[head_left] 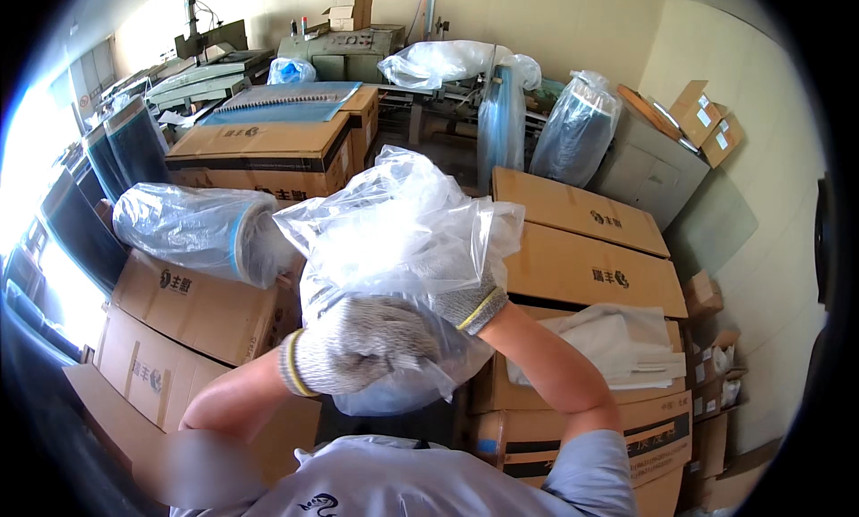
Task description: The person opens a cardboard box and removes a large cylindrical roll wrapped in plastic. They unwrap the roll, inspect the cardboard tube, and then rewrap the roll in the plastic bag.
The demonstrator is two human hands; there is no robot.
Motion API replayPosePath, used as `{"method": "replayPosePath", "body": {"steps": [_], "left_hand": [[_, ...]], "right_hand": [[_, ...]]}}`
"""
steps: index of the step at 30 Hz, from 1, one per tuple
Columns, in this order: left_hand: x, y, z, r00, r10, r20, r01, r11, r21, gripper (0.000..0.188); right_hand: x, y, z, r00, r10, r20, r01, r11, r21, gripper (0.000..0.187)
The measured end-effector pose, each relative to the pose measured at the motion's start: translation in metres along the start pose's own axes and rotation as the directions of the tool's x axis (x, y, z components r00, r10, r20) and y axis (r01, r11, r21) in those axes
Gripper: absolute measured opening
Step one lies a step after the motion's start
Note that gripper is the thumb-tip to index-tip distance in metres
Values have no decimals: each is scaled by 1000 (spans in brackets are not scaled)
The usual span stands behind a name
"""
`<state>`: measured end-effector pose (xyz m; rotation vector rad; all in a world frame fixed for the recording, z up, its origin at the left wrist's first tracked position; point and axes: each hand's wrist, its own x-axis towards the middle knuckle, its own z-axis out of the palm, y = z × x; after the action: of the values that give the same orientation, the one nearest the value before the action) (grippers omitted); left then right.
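A large bunched bundle of transparent plastic film [394,222] is held up in front of my chest between both hands. My left hand [362,342], in a grey knitted glove with a yellow cuff edge, is closed against its near side. My right hand [470,298] wears a matching glove and grips the bundle's right side, its fingers partly covered by the film. Loose folds stick up above my hands, and a crumpled part [385,401] hangs below them. Glare and creases hide whether anything is inside the bundle.
Cardboard boxes [582,257] lie to the right, under a folded pale plastic sheet [608,342]. More cartons [188,307] stand left, with a plastic-wrapped roll [197,230] on top. Wrapped rolls [577,128] stand upright behind. Green machinery [344,47] lines the back wall.
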<state>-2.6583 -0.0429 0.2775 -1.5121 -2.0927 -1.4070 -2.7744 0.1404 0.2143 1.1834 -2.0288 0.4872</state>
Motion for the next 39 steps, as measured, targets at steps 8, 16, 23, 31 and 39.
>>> {"method": "replayPosePath", "body": {"steps": [8,16,23,31,39], "left_hand": [[-14,-46,2,871,-409,-271,488,775,401,37],[15,-59,1,959,-200,-200,282,622,731,34],[9,-69,-2,971,-7,-241,191,628,754,31],[-2,-86,-32,957,-206,-205,280,846,454,18],[20,-97,-23,970,-78,-231,231,601,765,26]], "right_hand": [[-4,-29,-39,969,245,-8,-243,963,113,19],[1,-32,-52,631,548,549,-534,-207,820,38],[-19,-27,-49,687,552,473,-526,-72,848,42],[-15,-12,-97,920,317,233,-384,852,355,13],[5,3,-35,923,363,130,-381,804,456,15]]}}
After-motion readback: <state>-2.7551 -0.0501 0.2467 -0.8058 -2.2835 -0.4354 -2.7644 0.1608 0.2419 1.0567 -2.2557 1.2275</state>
